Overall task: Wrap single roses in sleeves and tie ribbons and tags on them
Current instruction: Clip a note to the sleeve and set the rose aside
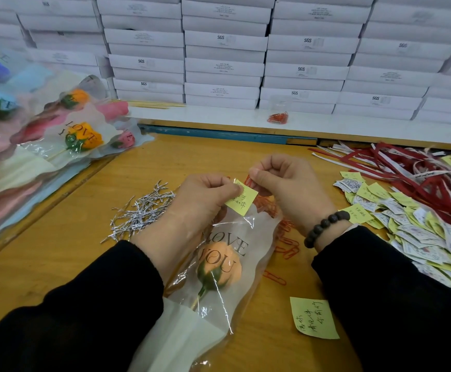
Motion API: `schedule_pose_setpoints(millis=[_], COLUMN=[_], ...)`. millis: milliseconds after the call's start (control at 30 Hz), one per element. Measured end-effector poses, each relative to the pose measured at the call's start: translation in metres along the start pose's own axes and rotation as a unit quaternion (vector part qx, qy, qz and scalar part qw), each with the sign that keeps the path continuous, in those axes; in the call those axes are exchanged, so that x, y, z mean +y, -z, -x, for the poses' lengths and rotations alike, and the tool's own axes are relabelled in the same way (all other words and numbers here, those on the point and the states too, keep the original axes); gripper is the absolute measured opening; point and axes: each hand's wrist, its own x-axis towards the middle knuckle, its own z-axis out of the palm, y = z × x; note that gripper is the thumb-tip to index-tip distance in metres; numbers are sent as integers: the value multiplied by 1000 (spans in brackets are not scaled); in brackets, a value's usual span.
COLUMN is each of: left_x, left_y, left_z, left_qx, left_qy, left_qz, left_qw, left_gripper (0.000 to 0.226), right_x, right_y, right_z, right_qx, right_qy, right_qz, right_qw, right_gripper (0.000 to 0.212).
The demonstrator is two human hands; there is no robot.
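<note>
A peach rose (220, 267) lies in a clear sleeve (256, 237) printed "LOVE YOU", bloom towards me, on the wooden table (57, 251). My left hand (205, 197) pinches a small yellow tag (242, 197) with handwriting at the sleeve's top edge. My right hand (286, 183) pinches a red paper clip (248, 181) at the tag's upper corner. Both hands are curled, fingertips nearly meeting over the tag.
Silver twist ties (141, 208) lie left of my hands. Loose red paper clips (286, 242) lie right of the sleeve. Yellow and white tags (412, 226) and red ribbons (420, 173) cover the right side. Finished wrapped roses (79, 130) pile at left. White boxes (246, 55) stack behind.
</note>
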Motion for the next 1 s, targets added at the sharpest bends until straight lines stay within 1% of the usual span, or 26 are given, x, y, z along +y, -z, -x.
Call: schedule_pose_setpoints(millis=[200, 433, 633, 700, 800, 900, 1000], left_x=[0, -1, -2, -2, -1, -1, -1], left_y=[0, 1, 2, 2, 2, 2, 2], left_z=[0, -2, -1, -1, -2, -1, 0], left_qx=[1, 9, 6, 2, 0, 1, 4], left_qy=[10, 20, 14, 10, 5, 1, -1], left_qz=[14, 3, -4, -4, -2, 0, 4], left_qw=[1000, 1000, 1000, 1000, 1000, 1000, 1000], left_gripper=[17, 18, 15, 15, 15, 15, 15], right_x=[2, 2, 2, 2, 3, 2, 1], right_y=[2, 2, 3, 3, 2, -1, -5], right_z=[0, 1, 2, 2, 2, 3, 3], right_qx=[2, -11, -10, -13, -3, 10, 34], right_qy=[-20, -22, -27, -31, -30, -22, -9], right_qz=[-24, -17, -20, -43, -70, -55, -26], right_qw=[1000, 1000, 999, 998, 997, 998, 999], right_gripper=[10, 8, 9, 9, 9, 8, 11])
